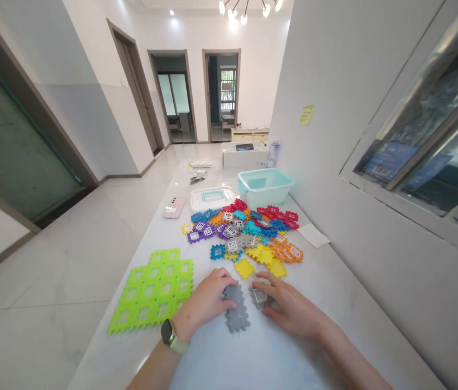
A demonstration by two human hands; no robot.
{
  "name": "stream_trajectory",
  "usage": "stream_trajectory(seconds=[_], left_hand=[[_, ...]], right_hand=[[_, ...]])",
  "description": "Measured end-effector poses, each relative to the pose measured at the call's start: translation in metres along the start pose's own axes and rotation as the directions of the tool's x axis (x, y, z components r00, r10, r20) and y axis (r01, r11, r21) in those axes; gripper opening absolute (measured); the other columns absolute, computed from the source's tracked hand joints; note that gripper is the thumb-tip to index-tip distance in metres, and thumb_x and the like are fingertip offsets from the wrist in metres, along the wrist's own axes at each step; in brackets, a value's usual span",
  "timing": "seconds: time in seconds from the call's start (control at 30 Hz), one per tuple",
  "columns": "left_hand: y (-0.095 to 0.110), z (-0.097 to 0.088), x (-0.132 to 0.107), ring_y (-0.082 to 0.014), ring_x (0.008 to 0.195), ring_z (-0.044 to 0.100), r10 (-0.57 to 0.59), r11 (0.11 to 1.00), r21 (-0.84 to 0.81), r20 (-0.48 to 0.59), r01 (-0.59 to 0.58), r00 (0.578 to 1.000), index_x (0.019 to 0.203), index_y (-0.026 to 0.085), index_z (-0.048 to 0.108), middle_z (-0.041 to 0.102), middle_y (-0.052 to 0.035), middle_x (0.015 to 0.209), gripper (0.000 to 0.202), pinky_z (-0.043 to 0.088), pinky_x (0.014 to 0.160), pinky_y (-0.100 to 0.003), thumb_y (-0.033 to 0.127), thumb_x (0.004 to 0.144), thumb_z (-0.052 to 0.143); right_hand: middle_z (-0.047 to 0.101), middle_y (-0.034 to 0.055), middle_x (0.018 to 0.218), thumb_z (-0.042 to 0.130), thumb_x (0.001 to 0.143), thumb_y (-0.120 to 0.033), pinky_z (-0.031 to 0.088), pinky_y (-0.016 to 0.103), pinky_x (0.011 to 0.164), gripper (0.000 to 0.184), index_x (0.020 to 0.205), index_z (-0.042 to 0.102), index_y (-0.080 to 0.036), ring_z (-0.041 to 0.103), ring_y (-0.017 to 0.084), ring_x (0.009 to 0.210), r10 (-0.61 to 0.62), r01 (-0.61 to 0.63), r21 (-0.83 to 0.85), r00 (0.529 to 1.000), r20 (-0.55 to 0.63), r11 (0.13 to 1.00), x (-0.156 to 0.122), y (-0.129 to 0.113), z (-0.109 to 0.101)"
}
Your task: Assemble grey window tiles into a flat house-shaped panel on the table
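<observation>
The left grip sits curled over the top end of a gray interlocking tile strip, its fingers close together, though I cannot tell whether it is clamped. The strip lies flat on the white worktop, just off the fingertips of the right grip. That grip has its fingers apart and draped over a gray window tile, close beside the strip, and again I cannot tell if it is clamped.

So far, 1 lime-green tile panel looks joined up, lying flat to the left of the left grip, and the gray strip looks partly built. Most pieces appear left to do: a loose heap of multicoloured tiles spreads ahead of both grips, with a teal plastic basin beyond it
</observation>
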State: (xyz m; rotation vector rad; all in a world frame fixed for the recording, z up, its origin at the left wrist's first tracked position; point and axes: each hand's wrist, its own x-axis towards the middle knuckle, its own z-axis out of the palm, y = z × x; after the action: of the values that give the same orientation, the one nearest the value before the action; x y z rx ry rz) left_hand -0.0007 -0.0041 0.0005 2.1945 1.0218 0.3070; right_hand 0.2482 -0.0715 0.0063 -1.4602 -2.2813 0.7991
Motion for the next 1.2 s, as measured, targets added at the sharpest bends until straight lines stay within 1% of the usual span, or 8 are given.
stream_trajectory(seconds=[0.1, 0.23, 0.37, 0.47, 0.67, 0.9, 1.1, 1.2], left_hand=[[0.004, 0.000, -0.001, -0.0244, 0.107, 0.056, 0.060, 0.998, 0.023, 0.008, -0.060, 0.998, 0.109, 0.026, 0.071, 0.061, -0.0047, 0.111, 0.036, 0.045, 0.095, -0.038, 0.027, 0.075, 0.081], [0.007, 0.000, -0.001, -0.0245, 0.111, 0.054, 0.143, 0.988, 0.053, 0.020, -0.144, 0.989, 0.102, 0.026, 0.073, 0.061, -0.0048, 0.114, 0.026, 0.044, 0.099, -0.039, 0.021, 0.077, 0.078], [0.008, 0.000, -0.001, -0.0248, 0.111, 0.055, 0.200, 0.980, 0.012, 0.066, -0.201, 0.978, 0.110, 0.025, 0.072, 0.062, -0.0061, 0.117, 0.036, 0.044, 0.100, -0.038, 0.025, 0.075, 0.080], [0.005, 0.001, 0.001, -0.0251, 0.111, 0.055, 0.225, 0.974, 0.010, 0.074, -0.226, 0.972, 0.110, 0.024, 0.071, 0.063, -0.0066, 0.116, 0.036, 0.043, 0.100, -0.039, 0.029, 0.075, 0.080], [0.003, 0.004, 0.002, -0.0246, 0.110, 0.055, 0.226, 0.974, 0.009, 0.069, -0.227, 0.972, 0.109, 0.024, 0.071, 0.062, -0.0061, 0.116, 0.037, 0.044, 0.099, -0.038, 0.031, 0.075, 0.081], [0.005, 0.004, 0.003, -0.0249, 0.110, 0.056, 0.221, 0.975, 0.020, 0.065, -0.223, 0.973, 0.109, 0.025, 0.071, 0.063, -0.0054, 0.116, 0.037, 0.044, 0.099, -0.038, 0.031, 0.074, 0.082], [0.004, 0.006, 0.003, -0.0246, 0.110, 0.056, 0.248, 0.968, 0.013, 0.063, -0.249, 0.967, 0.110, 0.024, 0.071, 0.062, -0.0054, 0.116, 0.037, 0.044, 0.099, -0.038, 0.030, 0.075, 0.081], [0.004, 0.007, 0.002, -0.0250, 0.112, 0.055, 0.254, 0.967, 0.009, 0.060, -0.255, 0.965, 0.113, 0.023, 0.070, 0.062, -0.0063, 0.118, 0.039, 0.044, 0.101, -0.038, 0.028, 0.076, 0.080]], right_hand=[[0.057, 0.0094, 0.129, 0.057, 0.083, -0.013, 0.048, 0.040, 0.099, 0.048, 0.129, 0.060, -0.027, 0.060, 0.025, 0.112, -0.038, 0.038, 0.018, 0.999, -0.002, 0.999, 0.001, -0.001, 0.000], [0.061, 0.0081, 0.117, 0.062, 0.080, -0.017, 0.051, 0.035, 0.088, 0.043, 0.121, 0.064, -0.026, 0.063, 0.023, 0.098, -0.003, 0.004, 0.008, 0.998, -0.062, 1.000, 0.004, 0.000, 0.002], [0.063, 0.0101, 0.113, 0.066, 0.076, -0.017, 0.049, 0.039, 0.093, 0.046, 0.122, 0.063, -0.021, 0.059, 0.025, 0.104, -0.043, 0.043, -0.002, 0.991, -0.123, 0.999, 0.006, 0.003, 0.003], [0.062, 0.0113, 0.114, 0.068, 0.075, -0.018, 0.046, 0.042, 0.097, 0.048, 0.123, 0.062, -0.019, 0.056, 0.027, 0.108, -0.089, 0.089, -0.009, 0.985, -0.148, 0.996, 0.008, 0.005, 0.006], [0.061, 0.0098, 0.113, 0.067, 0.078, -0.016, 0.047, 0.041, 0.093, 0.042, 0.119, 0.064, -0.021, 0.056, 0.025, 0.104, -0.138, 0.142, 0.031, 0.985, -0.101, 0.989, 0.011, 0.006, 0.012], [0.061, 0.0087, 0.108, 0.067, 0.074, -0.014, 0.049, 0.039, 0.091, 0.040, 0.114, 0.066, -0.021, 0.056, 0.024, 0.102, -0.148, 0.160, 0.076, 0.979, -0.143, 0.984, 0.012, 0.006, 0.011], [0.058, 0.0087, 0.113, 0.067, 0.074, -0.012, 0.047, 0.040, 0.095, 0.048, 0.121, 0.064, -0.022, 0.054, 0.024, 0.106, -0.166, 0.180, 0.116, 0.979, -0.120, 0.977, 0.015, 0.004, 0.014], [0.058, 0.0081, 0.112, 0.066, 0.073, -0.010, 0.047, 0.040, 0.094, 0.051, 0.122, 0.063, -0.023, 0.054, 0.024, 0.104, -0.147, 0.159, 0.134, 0.985, -0.095, 0.978, 0.017, 0.002, 0.012]])
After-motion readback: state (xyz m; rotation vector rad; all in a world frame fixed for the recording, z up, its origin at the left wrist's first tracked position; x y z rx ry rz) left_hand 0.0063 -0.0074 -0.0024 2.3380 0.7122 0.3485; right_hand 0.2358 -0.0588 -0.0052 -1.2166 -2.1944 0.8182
